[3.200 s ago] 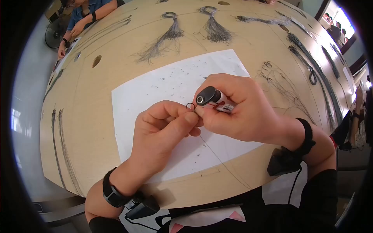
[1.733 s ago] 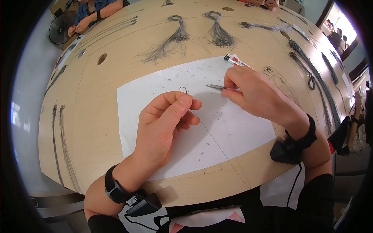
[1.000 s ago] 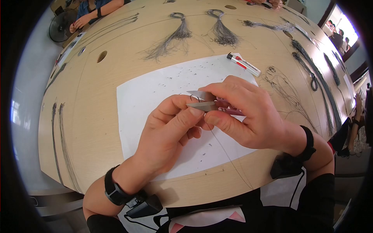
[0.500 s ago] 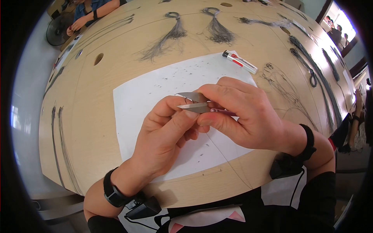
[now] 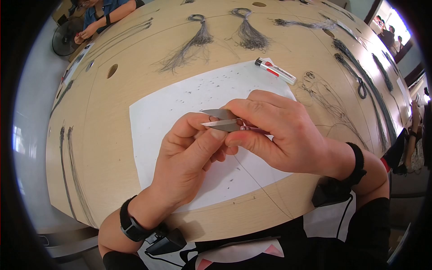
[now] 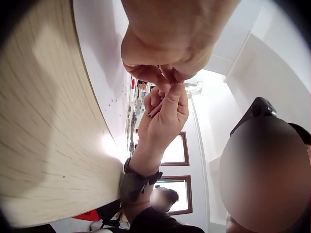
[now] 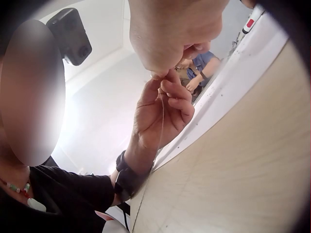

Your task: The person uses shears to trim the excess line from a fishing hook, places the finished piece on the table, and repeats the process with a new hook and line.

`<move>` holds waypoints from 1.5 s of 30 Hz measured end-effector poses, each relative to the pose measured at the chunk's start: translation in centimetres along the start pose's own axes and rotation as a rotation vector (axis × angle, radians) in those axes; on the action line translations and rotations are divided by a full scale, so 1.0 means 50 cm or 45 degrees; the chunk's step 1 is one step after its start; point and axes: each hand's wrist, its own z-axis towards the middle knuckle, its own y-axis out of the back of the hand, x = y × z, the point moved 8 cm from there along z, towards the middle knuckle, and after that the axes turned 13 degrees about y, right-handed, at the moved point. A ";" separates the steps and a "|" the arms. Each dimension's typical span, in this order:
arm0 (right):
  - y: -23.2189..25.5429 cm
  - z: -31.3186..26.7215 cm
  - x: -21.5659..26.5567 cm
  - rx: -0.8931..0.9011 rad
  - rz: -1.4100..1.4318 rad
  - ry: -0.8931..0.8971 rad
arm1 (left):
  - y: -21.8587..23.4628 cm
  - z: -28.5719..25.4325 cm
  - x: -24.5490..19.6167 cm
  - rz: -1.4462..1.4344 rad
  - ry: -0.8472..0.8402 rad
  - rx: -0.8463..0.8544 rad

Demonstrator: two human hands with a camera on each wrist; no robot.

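Observation:
My left hand [image 5: 186,150] pinches a small dark fishhook [image 5: 214,118] between thumb and forefinger, over the white paper. A thin fishing line [image 5: 258,176] runs from those fingers down toward the table's near edge; in the right wrist view the line [image 7: 163,114] crosses the left palm. My right hand [image 5: 281,130] grips small scissors with pinkish handles. The scissors' blades [image 5: 225,125] stand apart, pointing left, and overlap the hook just above the left thumb. Both hands' fingertips meet close together. In the left wrist view the scissors are mostly hidden behind fingers.
White paper [image 5: 148,153] dotted with dark scraps lies underneath. A white tube with a black cap [image 5: 276,71] rests at its far right corner. Bundled lines [image 5: 252,36] lie beyond, loose hooked lines [image 5: 326,99] to the right. Another person [image 5: 105,13] sits at far left.
The right hand has put the white tube down on the paper's far corner and brought scissors to the hook. Over the last second both hands shift slightly left in view, blades still apart.

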 end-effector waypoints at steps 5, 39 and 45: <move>0.000 0.000 -0.001 0.014 -0.002 -0.006 | 0.003 -0.001 -0.002 0.100 -0.013 -0.062; 0.006 -0.001 -0.024 -0.074 0.270 -0.094 | 0.004 -0.012 -0.023 0.185 -0.132 -0.143; -0.001 -0.001 -0.020 0.031 0.262 -0.175 | 0.009 -0.009 -0.019 0.175 -0.136 -0.140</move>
